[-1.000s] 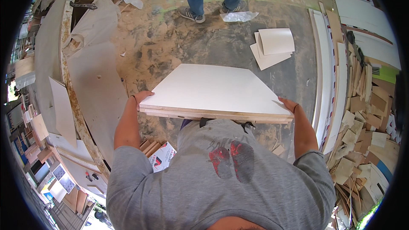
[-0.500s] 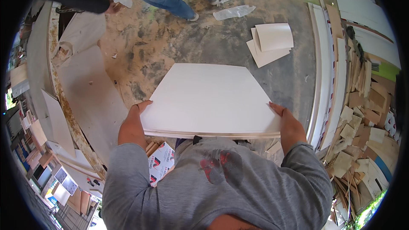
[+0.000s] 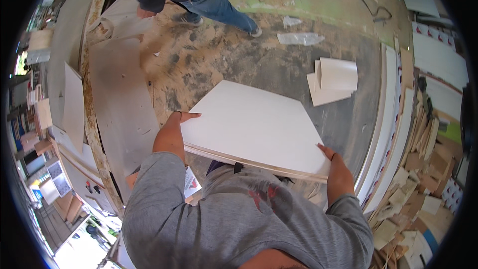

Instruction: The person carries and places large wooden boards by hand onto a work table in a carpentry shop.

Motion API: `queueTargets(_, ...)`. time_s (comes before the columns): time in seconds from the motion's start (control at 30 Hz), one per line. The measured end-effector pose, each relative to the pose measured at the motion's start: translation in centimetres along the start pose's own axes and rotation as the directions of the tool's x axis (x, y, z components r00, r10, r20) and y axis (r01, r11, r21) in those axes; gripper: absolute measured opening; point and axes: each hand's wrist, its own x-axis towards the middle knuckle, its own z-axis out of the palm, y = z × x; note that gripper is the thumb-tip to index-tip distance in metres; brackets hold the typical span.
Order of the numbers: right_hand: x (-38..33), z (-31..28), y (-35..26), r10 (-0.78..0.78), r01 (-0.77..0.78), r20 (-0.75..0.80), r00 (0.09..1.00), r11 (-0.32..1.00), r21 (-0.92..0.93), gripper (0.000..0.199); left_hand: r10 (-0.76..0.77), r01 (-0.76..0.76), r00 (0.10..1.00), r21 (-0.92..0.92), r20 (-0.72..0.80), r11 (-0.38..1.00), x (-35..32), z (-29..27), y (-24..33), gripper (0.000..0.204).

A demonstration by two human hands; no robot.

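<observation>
In front of my waist I hold a large white board (image 3: pixel 251 127), its top face smooth and its near edge showing a tan, layered side. It lies roughly flat and slants, with the right end nearer to me. My left hand (image 3: pixel 186 116) is closed on the left end, thumb on top and fingers hidden underneath. At the other end, my right hand (image 3: pixel 328 153) grips the edge the same way. Whether this is one thick board or a stack of thinner ones, I cannot tell.
Curled white sheets (image 3: pixel 336 80) lie beyond the board, to the right, near crumpled clear plastic (image 3: pixel 300 39). A person in jeans (image 3: pixel 221 10) stands at the far left. A grey panel (image 3: pixel 119 114) lies left; long white boards (image 3: pixel 381 124) and scrap wood (image 3: pixel 398 197) line the right.
The white board has swung so its right end is nearer me, both hands keeping hold. My view has turned, shifting the surroundings. The person ahead has changed stance.
</observation>
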Motion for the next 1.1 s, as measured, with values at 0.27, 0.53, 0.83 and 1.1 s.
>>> queueTargets(0.27,1.7,-5.2,-2.6,-0.037,0.047,0.068,0.997,0.988,-0.146,0.070,0.154,-0.155,0.983,0.002,-0.097,0.988,-2.3,3.2,-4.2,0.083)
queueTargets(0.53,-0.2,-9.3,-16.9,-0.668,0.318,0.052,0.743,0.283,-0.905,0.071,0.216,-0.290,0.941,-0.290,-0.261,0.912,-3.5,14.2,-15.8,0.087)
queueTargets(0.83,-0.8,-4.7,-33.2,-0.020,0.143,0.157,0.987,0.530,-0.836,0.074,0.152,-0.291,0.953,-0.661,-0.262,0.692,2.8,36.4,-23.5,0.092)
queueTargets(1.1,-3.5,8.5,-37.3,-0.069,0.198,0.200,0.977,-0.027,-0.980,0.076,-0.026,-0.250,0.956,-0.862,-0.291,0.441,4.5,51.4,-26.8,0.096)
